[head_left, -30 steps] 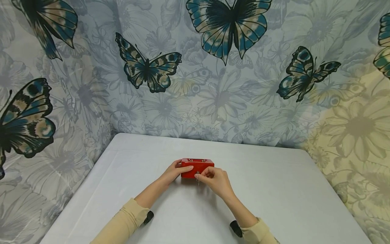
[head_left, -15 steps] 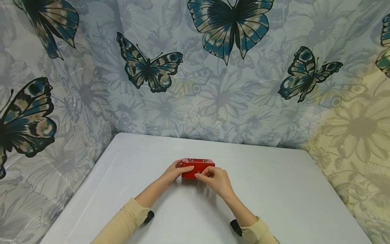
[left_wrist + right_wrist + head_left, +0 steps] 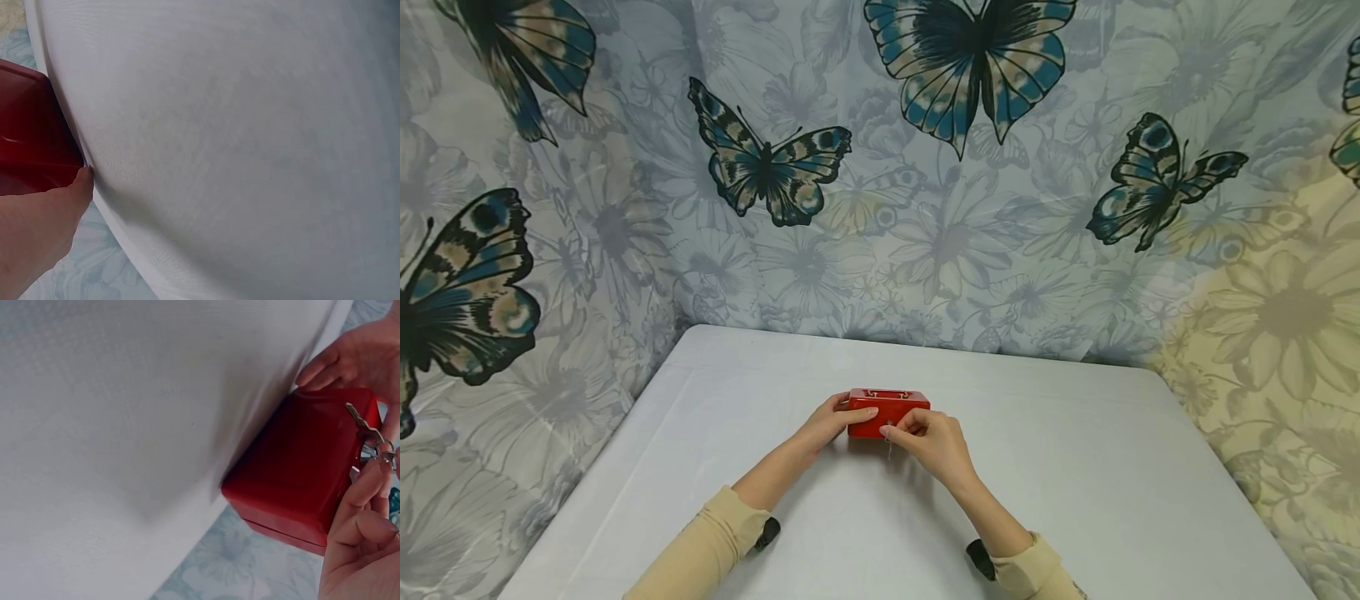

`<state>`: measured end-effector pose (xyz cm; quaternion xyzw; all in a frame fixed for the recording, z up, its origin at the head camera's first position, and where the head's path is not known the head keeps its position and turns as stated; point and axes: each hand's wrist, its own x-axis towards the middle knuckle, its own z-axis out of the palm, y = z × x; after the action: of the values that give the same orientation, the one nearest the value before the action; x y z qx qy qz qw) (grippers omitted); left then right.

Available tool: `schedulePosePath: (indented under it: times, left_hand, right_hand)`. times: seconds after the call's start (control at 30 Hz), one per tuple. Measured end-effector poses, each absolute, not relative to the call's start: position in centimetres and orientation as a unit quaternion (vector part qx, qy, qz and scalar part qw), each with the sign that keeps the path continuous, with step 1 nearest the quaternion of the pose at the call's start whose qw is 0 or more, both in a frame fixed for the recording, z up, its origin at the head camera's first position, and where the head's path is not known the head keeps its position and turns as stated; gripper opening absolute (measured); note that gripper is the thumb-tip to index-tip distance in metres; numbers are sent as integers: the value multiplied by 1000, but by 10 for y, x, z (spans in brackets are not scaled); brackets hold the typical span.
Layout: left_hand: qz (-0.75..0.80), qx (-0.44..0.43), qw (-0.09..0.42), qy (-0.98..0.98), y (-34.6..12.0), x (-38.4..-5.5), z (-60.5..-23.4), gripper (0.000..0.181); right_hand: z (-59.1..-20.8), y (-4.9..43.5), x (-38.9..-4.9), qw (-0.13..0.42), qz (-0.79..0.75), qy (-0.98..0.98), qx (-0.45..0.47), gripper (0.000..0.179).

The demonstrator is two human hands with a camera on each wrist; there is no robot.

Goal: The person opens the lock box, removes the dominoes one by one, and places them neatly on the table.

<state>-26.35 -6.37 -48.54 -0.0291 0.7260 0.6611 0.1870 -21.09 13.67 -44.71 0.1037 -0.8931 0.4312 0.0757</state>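
Note:
A red metal cash box (image 3: 867, 427), its handle folded flat on the lid, stands on the white table with its lid down. At its left end my left hand (image 3: 823, 425) grips it, thumb on the front face and fingers around the side. My right hand (image 3: 934, 443) is at the front lock, thumb and forefinger pinching a key (image 3: 385, 457) there. A second key (image 3: 357, 415) dangles from the same ring in the right wrist view. The lock itself is mostly hidden by fingers. In the left wrist view, the left hand (image 3: 47, 225) touches the box's lower edge.
A white cloth-covered table (image 3: 1060, 483) extends around the box on all sides. Behind it hangs a floral backdrop (image 3: 820, 267) with large butterflies. Dark wrist cameras (image 3: 767, 534) sit under the beige sleeves (image 3: 715, 533).
Both hands and the cash box keep nearly the same place; the whole head view shifts very slightly. The dangling key moves a little below the right fingers.

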Motion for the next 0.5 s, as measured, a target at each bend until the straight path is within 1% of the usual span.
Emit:
schedulePosePath:
  times: [0.27,0.5]
  left_hand:
    - [659,-29,186,728,-64,-264,-486,97]
    - [655,-28,187,731,-63,-264,-486,96]
  right_hand:
    - [-452,138,-210,109,410,-897,124,24]
    - [-454,143,-207,167,371,-898,167,24]
